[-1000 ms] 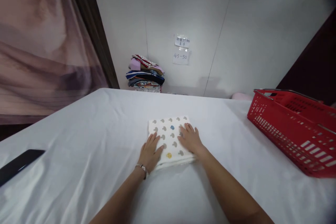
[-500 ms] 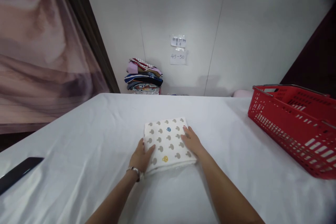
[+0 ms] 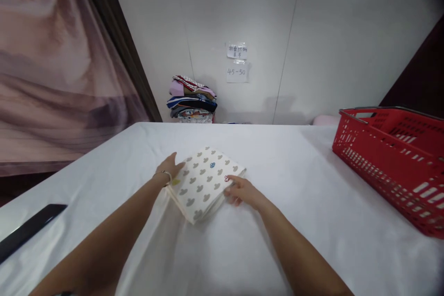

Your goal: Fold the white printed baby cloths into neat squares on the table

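Note:
A white folded cloth (image 3: 204, 180) printed with grey mushrooms, plus a blue and a red one, lies on the white-covered table, turned so that one corner points toward me. My left hand (image 3: 168, 167), wearing a bracelet at the wrist, rests at its left corner with the thumb apart from the stretched fingers. At the right edge is my right hand (image 3: 243, 190); one finger reaches onto the top near the red mushroom. Its other fingers are loosely bent beside the edge, apart from each other. The layered edge of the cloth shows between the hands.
A red plastic basket (image 3: 391, 166) stands at the table's right side. A dark flat object (image 3: 31, 229) lies at the left. Beyond the far edge are a stack of folded fabrics (image 3: 192, 101) and a wall with paper signs (image 3: 237, 72). A pink curtain (image 3: 58, 69) hangs at left.
The folded cloth has turned from nearly square-on to a diamond position. My left hand has moved up and left, and my right hand has moved slightly left and toward me.

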### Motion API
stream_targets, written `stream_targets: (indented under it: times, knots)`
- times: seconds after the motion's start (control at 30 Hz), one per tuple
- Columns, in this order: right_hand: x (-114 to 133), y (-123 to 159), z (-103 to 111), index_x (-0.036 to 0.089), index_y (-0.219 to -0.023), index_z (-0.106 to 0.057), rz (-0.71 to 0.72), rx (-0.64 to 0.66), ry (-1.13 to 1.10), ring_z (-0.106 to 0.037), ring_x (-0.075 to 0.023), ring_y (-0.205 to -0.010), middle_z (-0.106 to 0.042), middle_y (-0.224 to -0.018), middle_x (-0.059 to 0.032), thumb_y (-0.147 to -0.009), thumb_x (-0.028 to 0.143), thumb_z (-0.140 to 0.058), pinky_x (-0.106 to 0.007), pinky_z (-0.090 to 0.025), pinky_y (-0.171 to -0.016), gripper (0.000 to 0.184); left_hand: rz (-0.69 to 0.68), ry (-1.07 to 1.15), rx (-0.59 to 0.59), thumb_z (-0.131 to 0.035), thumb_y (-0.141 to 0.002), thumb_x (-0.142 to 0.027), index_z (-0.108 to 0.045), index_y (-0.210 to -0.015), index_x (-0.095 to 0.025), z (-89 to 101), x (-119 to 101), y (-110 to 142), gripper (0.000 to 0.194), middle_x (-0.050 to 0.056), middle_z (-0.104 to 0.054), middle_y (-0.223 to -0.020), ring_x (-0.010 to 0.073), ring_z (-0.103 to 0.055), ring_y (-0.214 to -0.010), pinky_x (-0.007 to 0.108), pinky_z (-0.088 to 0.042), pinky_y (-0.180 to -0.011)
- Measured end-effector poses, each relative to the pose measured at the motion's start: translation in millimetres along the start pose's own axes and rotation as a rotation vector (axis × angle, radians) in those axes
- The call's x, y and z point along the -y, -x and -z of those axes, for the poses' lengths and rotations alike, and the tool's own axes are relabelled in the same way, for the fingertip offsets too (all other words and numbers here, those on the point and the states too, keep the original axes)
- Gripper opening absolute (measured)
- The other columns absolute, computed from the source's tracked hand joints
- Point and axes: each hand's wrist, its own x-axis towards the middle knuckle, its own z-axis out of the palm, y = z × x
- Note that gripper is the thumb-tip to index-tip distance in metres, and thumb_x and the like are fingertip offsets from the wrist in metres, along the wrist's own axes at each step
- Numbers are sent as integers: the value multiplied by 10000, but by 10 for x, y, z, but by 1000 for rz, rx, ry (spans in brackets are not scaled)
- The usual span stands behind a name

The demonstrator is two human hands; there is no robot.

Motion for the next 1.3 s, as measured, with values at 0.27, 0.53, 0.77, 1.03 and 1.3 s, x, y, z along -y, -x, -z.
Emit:
stream_targets:
  times: [0.27,0.53,0.77,1.03,1.3]
  knots:
    - [-209,-195,366,210,-1229,-478,219,-590,400,-494,-165,-1115,-531,-1235,-49,-815,373,-398,-295,-440,-883,452,-488,7,-13,-397,-814,-486,-509,-1211,-210,-287,-165,997,497,36,-514,-1277,206,-412,-1215,373,-208,-1082]
    - [-278,-207,347,226,-1329,-368,261,-367,615,-404,-156,-1203,-437,-1339,-14,-692,144,-431,-306,-321,-1002,645,-641,-78,-15,-544,-730,-405,-434,-1278,-283,-448,-53,1567,573,6,-418,-1360,233,-354,-1258,406,-76,-1113]
    - [-296,-100,315,205,-1104,-542,246,-176,378,-578,-138,-773,-641,-874,0,-713,208,-437,-273,-460,-738,404,-570,-268,27,-518,-636,-141,-516,-1186,-309,-192,351,1299,575,-9,-433,-1348,227,-273,-1302,462,-41,-1093]
    - [-167,3,128,308,-1219,-490,346,-9,345,-456,-200,-1134,-434,-1321,-21,-693,243,-581,-297,-450,-790,538,-519,-260,-238,-466,-679,-87,-517,-1181,-184,-165,388,1425,514,101,-461,-1313,264,-347,-1249,492,-220,-1029]
    - [-244,-17,-73,263,-1007,-642,592,-202,440,-525,-188,-1005,-538,-1155,-58,-776,269,-537,-287,-473,-701,254,-528,175,-105,-471,-785,-166,-574,-1073,-193,-583,-469,1757,306,44,-642,-969,147,-593,-799,259,-458,-711]
